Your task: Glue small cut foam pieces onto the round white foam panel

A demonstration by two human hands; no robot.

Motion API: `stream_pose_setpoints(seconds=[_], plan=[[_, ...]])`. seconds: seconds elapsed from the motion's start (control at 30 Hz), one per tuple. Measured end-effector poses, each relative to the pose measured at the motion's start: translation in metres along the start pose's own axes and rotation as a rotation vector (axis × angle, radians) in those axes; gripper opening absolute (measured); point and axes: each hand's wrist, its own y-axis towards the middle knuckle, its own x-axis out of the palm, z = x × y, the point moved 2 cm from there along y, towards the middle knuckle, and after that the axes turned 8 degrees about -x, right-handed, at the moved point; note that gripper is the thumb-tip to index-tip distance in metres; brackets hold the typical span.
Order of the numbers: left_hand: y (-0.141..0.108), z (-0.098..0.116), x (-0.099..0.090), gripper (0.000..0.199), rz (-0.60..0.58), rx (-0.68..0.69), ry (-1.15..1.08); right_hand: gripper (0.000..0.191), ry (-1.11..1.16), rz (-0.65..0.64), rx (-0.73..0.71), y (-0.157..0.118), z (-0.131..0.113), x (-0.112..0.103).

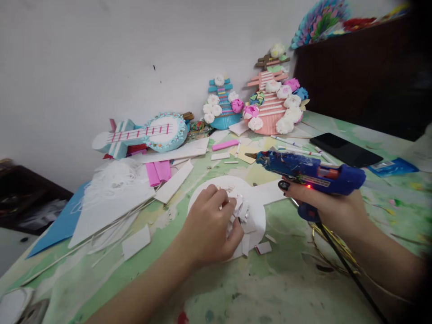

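My left hand (214, 225) rests over a round white board (258, 216) with a neck-like strip running right from it. Its fingers curl around a heap of white paper scraps (240, 206), some of them between thumb and fingers; the fingertips are partly hidden. In my right hand (340, 211) is a blue hot glue gun (303, 168), held above the board's right side. The gun's nozzle points left, a small red light glows on its body, and a black cord hangs below the grip. Loose white pieces (263, 247) lie at the board's near edge.
Decorated instrument models stand along the wall: a light blue one (167, 135), a blue one (224, 114) and a pink one (268, 114). A black phone (346, 149) lies at right. White sheets (111, 211) and tangled white string (113, 180) lie left; gold wire (324, 252) loops under my right wrist.
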Motion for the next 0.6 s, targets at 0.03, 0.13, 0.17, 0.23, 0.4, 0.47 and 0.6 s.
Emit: stream_pose_setpoints(seconds=[0.03,0.13,0.17,0.23,0.4,0.47,0.6], plan=[[-0.001,0.003,-0.001,0.022,0.024,0.029,-0.033,0.015,0.008,0.002,-0.008,0.0,-0.001,0.0],[-0.006,0.017,0.006,0.02,-0.029,0.173,-0.097,0.012,0.04,-0.002,-0.012,0.0,-0.004,0.003],[-0.008,0.022,0.011,0.021,-0.056,0.217,-0.093,0.011,0.045,-0.005,-0.012,0.0,-0.004,0.004],[-0.012,0.03,0.024,0.023,-0.061,0.261,-0.045,0.011,0.036,-0.009,-0.015,0.0,-0.005,0.004],[-0.021,0.038,0.051,0.012,-0.027,0.315,0.042,0.015,-0.054,0.012,0.047,-0.003,-0.002,0.002],[-0.022,0.039,0.053,0.01,-0.027,0.325,0.04,0.016,-0.057,0.005,0.062,-0.004,-0.001,0.003],[-0.018,0.036,0.042,0.011,-0.046,0.263,-0.113,0.015,-0.051,0.018,0.063,-0.003,-0.001,0.003]])
